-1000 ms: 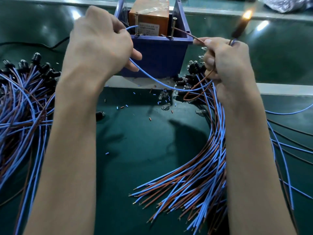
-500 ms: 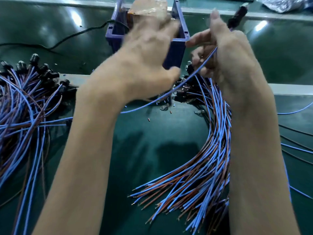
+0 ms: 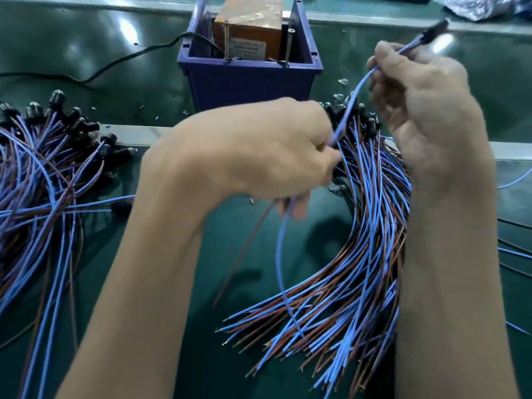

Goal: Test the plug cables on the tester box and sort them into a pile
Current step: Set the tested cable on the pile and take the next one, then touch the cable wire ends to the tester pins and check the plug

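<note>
Two hands are seen stretching one cable [image 3: 353,96] in front of the box [image 3: 250,79]. The left hand [image 3: 259,156], just in front of the box, is closed in a fist round the cable's blue and brown wires, whose bare ends hang toward the camera. The right hand [image 3: 420,110], to the right of the box, has its fingers curled round the blue wire just below the plug [image 3: 438,26], which is held up beyond the box's right corner. The cable's long axis is thus laid on a slant, plug end far right, wire ends near. A pile [image 3: 43,174] is spread left of the box; a bundle [image 3: 371,254] lies front right. The left hand is judged the nearer to the pile, so a leftward sweep, plug trailing, would be called for.
</note>
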Tool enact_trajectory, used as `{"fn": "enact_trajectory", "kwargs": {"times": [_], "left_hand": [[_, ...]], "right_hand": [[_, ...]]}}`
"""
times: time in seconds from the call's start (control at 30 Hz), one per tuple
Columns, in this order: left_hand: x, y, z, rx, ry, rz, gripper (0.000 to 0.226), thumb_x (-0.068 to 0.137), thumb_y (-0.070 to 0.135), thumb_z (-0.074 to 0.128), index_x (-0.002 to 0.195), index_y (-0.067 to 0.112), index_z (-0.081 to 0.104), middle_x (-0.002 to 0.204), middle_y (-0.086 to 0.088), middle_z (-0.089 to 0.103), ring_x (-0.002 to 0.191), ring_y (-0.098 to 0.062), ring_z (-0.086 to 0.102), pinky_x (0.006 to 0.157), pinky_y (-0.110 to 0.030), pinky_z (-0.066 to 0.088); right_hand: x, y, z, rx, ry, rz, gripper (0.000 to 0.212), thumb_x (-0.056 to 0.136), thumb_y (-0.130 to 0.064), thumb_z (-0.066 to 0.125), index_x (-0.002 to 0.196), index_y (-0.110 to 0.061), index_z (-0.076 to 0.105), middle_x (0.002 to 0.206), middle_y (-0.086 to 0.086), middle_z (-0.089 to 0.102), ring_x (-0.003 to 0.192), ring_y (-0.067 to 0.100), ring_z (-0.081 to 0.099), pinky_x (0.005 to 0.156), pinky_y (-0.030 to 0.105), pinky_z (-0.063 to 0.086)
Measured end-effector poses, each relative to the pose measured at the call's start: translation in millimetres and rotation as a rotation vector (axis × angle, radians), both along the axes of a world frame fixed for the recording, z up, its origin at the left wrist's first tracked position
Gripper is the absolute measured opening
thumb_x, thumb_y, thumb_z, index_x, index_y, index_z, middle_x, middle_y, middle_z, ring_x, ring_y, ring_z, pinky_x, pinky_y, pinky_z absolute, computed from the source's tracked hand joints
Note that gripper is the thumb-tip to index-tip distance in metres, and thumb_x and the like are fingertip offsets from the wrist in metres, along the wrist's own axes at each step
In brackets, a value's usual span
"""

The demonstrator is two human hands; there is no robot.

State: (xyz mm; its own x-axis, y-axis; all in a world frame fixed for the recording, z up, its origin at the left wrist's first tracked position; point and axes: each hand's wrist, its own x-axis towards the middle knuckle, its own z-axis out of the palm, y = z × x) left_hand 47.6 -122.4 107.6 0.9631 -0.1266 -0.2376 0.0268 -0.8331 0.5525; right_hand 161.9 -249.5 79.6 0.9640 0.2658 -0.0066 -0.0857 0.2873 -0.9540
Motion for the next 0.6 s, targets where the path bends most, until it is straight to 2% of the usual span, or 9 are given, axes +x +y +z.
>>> {"fn": "enact_trajectory", "kwargs": {"times": [0.03, 0.1, 0.13, 0.2, 0.27, 0.33, 0.43, 0.5, 0.6], "left_hand": [[-1, -6, 1, -0.005, 0.021, -0.052, 0.030, 0.098, 0.026, 0.043, 0.085, 0.012, 0.066, 0.054, 0.013, 0.068, 0.054, -0.002, 0.065, 0.062, -0.026, 0.054], [-2, -17, 1, 0.015, 0.060, -0.140, 0.028, 0.095, 0.023, 0.046, 0.080, 0.011, 0.067, 0.053, 0.016, 0.066, 0.051, 0.001, 0.064, 0.053, -0.019, 0.051], [-1, -21, -1, 0.038, 0.101, -0.176, 0.029, 0.093, 0.021, 0.047, 0.075, 0.010, 0.067, 0.053, 0.016, 0.066, 0.051, 0.002, 0.064, 0.047, -0.014, 0.048], [2, -30, -7, 0.077, 0.239, -0.244, 0.031, 0.091, 0.019, 0.051, 0.068, 0.008, 0.069, 0.057, 0.014, 0.069, 0.055, 0.004, 0.065, 0.047, -0.009, 0.046], [7, -38, -17, 0.125, 0.364, -0.276, 0.028, 0.091, 0.026, 0.059, 0.073, 0.008, 0.070, 0.063, 0.011, 0.072, 0.062, 0.002, 0.068, 0.048, -0.007, 0.047], [11, -39, -26, 0.174, 0.406, -0.264, 0.031, 0.089, 0.039, 0.063, 0.079, 0.010, 0.071, 0.066, 0.012, 0.072, 0.066, 0.000, 0.069, 0.050, -0.009, 0.048], [14, -11, -28, 0.265, 0.290, -0.192, 0.036, 0.081, 0.052, 0.065, 0.095, 0.021, 0.074, 0.074, 0.016, 0.073, 0.075, -0.001, 0.068, 0.068, -0.021, 0.054], [12, 25, -27, 0.321, 0.232, -0.053, 0.043, 0.073, 0.056, 0.068, 0.107, 0.031, 0.070, 0.086, 0.018, 0.072, 0.085, -0.006, 0.066, 0.084, -0.030, 0.054], [3, 85, -35, 0.354, 0.310, 0.211, 0.057, 0.065, 0.051, 0.077, 0.116, 0.031, 0.064, 0.100, 0.017, 0.070, 0.098, -0.014, 0.064, 0.097, -0.035, 0.048]], "right_hand": [[0, -1, -1, -0.113, -0.045, 0.032, 0.012, 0.090, -0.010, 0.063, 0.079, -0.013, 0.063, 0.060, -0.008, 0.065, 0.052, 0.000, 0.053, 0.051, 0.011, 0.043], [0, -2, -3, -0.344, -0.130, 0.112, 0.011, 0.089, -0.013, 0.066, 0.078, -0.017, 0.066, 0.057, -0.011, 0.064, 0.049, -0.002, 0.049, 0.048, 0.010, 0.039], [0, -3, -5, -0.446, -0.168, 0.157, 0.011, 0.088, -0.014, 0.067, 0.078, -0.017, 0.067, 0.056, -0.011, 0.064, 0.048, -0.002, 0.049, 0.049, 0.009, 0.038], [1, -4, -10, -0.619, -0.228, 0.230, 0.011, 0.085, -0.011, 0.070, 0.075, -0.016, 0.068, 0.055, -0.010, 0.064, 0.047, -0.003, 0.049, 0.050, 0.008, 0.039], [6, -7, -19, -0.810, -0.256, 0.241, 0.012, 0.081, -0.009, 0.073, 0.073, -0.016, 0.069, 0.058, -0.005, 0.064, 0.048, -0.001, 0.052, 0.056, 0.012, 0.044], [13, -12, -27, -1.026, -0.255, 0.205, 0.010, 0.077, -0.012, 0.076, 0.071, -0.016, 0.070, 0.064, 0.002, 0.066, 0.054, 0.006, 0.056, 0.067, 0.020, 0.046], [20, -20, -32, -1.126, -0.183, 0.160, 0.012, 0.071, -0.014, 0.082, 0.072, -0.016, 0.070, 0.066, 0.004, 0.066, 0.063, 0.012, 0.060, 0.076, 0.027, 0.047], [20, -24, -30, -1.141, -0.170, 0.135, 0.019, 0.068, -0.017, 0.085, 0.072, -0.018, 0.067, 0.069, 0.003, 0.067, 0.069, 0.015, 0.062, 0.074, 0.026, 0.046], [18, -25, -25, -1.146, -0.202, 0.069, 0.027, 0.066, -0.031, 0.087, 0.079, -0.020, 0.067, 0.086, 0.003, 0.067, 0.081, 0.016, 0.062, 0.071, 0.025, 0.042]]}}
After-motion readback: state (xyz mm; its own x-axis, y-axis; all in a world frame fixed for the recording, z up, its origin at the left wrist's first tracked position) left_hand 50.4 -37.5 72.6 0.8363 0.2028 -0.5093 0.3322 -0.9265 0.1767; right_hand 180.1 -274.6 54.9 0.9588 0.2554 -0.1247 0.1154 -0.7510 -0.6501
